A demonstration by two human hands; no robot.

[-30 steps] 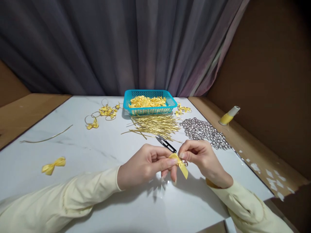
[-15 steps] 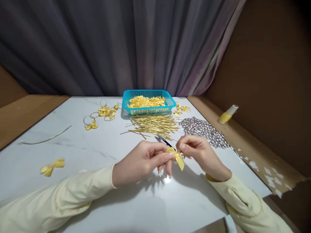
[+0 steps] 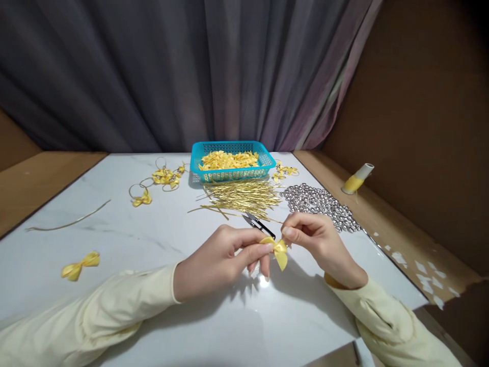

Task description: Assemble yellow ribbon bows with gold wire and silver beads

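Note:
Over the middle of the white table, my left hand [image 3: 225, 257] pinches a yellow ribbon bow [image 3: 280, 251] between thumb and fingertips. My right hand [image 3: 319, 242] is closed just right of the bow, thumb and forefinger pressed together; what they hold is too fine to make out. Small black thread snips [image 3: 260, 226] lie on the table behind the hands, blades toward the left. A second yellow bow [image 3: 80, 265] lies by itself to the left of my left sleeve. Past the snips is a pile of gold cords [image 3: 244, 196].
A blue basket [image 3: 195, 165] full of yellow bows stands at the back. Silver beads [image 3: 313, 201] are heaped at right. Yellow bows on gold loops [image 3: 165, 177] lie behind at left, with a single gold cord [image 3: 72, 221] nearer. A yellow thread spool [image 3: 357, 179] stands beyond the right edge.
My right hand has drawn slightly away from the bow, to the right. The bow has turned, and the silver bead seen beside it earlier is now mostly hidden. The view has shifted slightly.

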